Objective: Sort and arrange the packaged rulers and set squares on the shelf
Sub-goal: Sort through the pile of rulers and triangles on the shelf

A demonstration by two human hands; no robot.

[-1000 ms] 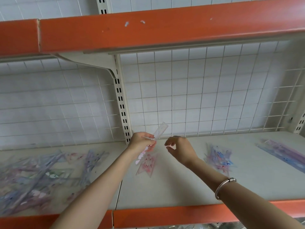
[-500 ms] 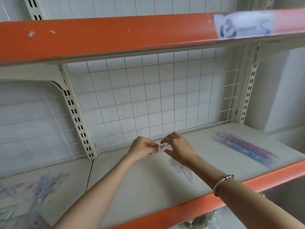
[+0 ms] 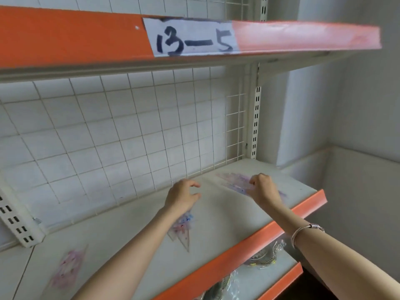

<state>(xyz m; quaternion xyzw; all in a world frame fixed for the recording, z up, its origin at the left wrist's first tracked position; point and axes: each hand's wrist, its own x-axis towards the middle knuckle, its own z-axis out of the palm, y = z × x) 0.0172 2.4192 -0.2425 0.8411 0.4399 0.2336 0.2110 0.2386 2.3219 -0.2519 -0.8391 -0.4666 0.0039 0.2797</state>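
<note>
Packaged rulers (image 3: 234,182) lie in a purple-blue pile at the back right of the shelf (image 3: 216,224), close to the wire grid, blurred so you cannot count them. Shelf is pale board with an orange front lip (image 3: 249,241), running left to right and tilted in your view. Upper shelf (image 3: 75,37) sits overhead, same orange lip. Wire grid (image 3: 129,137) covers the tiled back wall; a slotted upright (image 3: 256,122) stands at its right end. Plain grey wall (image 3: 357,105) is to the right of the unit. Lower shelf (image 3: 281,282) shows at the bottom right, with shiny clear bags (image 3: 262,256) on it, contents not readable. Both your arms reach in from the bottom. Your left hand (image 3: 183,197) hovers over the middle of the shelf with fingers loosely bent, thumb apart, holding nothing. Your right hand (image 3: 263,189) is on the near end of the packaged rulers, fingers curled and pinching a pack there; blur hides exactly how many fingers touch. Paper label (image 3: 190,38) on the upper lip reads 13-5 in dark marker. Set squares (image 3: 181,229) in a clear pack, blue and pink print, lie flat under your left wrist, one point towards the front lip, well apart from the rulers. Another pinkish pack (image 3: 67,269) lies flat further left on the shelf, too blurred to tell its shape. Silver bracelet (image 3: 303,231) is on your right wrist.
</note>
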